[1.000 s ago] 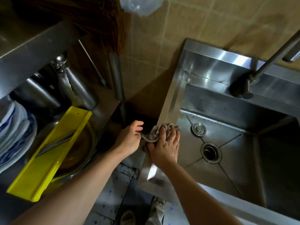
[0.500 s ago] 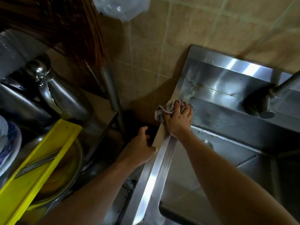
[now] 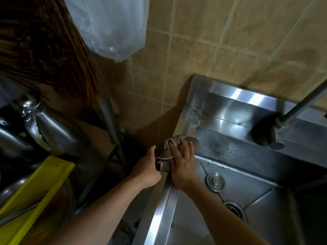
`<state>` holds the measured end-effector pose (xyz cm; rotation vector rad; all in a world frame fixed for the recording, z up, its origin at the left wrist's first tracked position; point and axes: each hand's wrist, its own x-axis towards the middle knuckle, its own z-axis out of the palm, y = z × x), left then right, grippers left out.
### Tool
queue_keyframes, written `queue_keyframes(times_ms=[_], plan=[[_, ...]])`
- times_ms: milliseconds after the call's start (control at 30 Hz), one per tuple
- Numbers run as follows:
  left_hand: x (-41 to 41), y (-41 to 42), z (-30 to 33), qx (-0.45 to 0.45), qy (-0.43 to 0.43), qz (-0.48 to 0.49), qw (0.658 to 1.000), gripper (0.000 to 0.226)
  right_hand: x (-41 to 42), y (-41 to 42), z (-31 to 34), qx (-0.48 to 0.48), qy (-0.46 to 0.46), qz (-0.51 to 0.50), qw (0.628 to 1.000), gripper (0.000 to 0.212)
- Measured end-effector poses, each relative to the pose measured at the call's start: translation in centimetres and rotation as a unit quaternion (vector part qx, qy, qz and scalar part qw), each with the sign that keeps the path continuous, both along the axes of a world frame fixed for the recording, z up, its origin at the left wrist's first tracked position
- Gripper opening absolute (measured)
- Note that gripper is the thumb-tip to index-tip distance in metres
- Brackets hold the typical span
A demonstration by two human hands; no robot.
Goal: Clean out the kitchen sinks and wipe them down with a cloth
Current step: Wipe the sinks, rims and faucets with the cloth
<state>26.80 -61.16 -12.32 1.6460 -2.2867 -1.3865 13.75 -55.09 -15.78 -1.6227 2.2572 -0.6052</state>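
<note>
A stainless steel sink [image 3: 235, 106] fills the right side, with a drain [image 3: 234, 210] and a round plug [image 3: 215, 181] in its basin. A crumpled grey-pink cloth [image 3: 169, 149] lies on the sink's left rim. My right hand [image 3: 183, 163] lies on the cloth with its fingers spread over it, pressing it onto the rim. My left hand [image 3: 147, 168] is at the outer side of the rim, its fingers touching the cloth's left edge; whether it grips the cloth is hidden. Dark specks dot the sink's back wall.
A tap [image 3: 269, 137] rises at the sink's back right. A clear plastic bag [image 3: 109, 25] and a brown broom [image 3: 44, 46] hang against the tiled wall. To the left stand a metal kettle [image 3: 35, 131], a yellow tray [image 3: 31, 197] and a rack post [image 3: 109, 121].
My right hand has drawn the cloth back toward me along the left rim. My left hand has moved up to meet the cloth. The camera has tilted closer.
</note>
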Motion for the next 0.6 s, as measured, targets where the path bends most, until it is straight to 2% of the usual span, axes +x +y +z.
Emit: queue_keyframes(times_ms=[100,267,467,600], plan=[[-1.5,-1.4,0.0,-0.018,-0.016,-0.006,1.0,0.094,-2.7,-2.8,-0.1,0.001,0.029,-0.006,1.0,0.055],[-5.1,-3.6,-0.1,-0.051,0.018,0.015,0.998,0.082,-7.2,-7.7,-0.8,0.01,0.065,-0.011,0.998,0.056],[-9.0,-5.1,-0.1,-0.13,0.056,-0.009,0.99,0.087,-11.6,-12.3,-0.5,0.012,0.065,-0.001,0.998,0.055],[-10.4,-5.5,-0.2,-0.192,-0.004,-0.062,0.979,0.078,-13.1,-11.5,0.0,-0.001,0.068,0.034,0.997,0.052]])
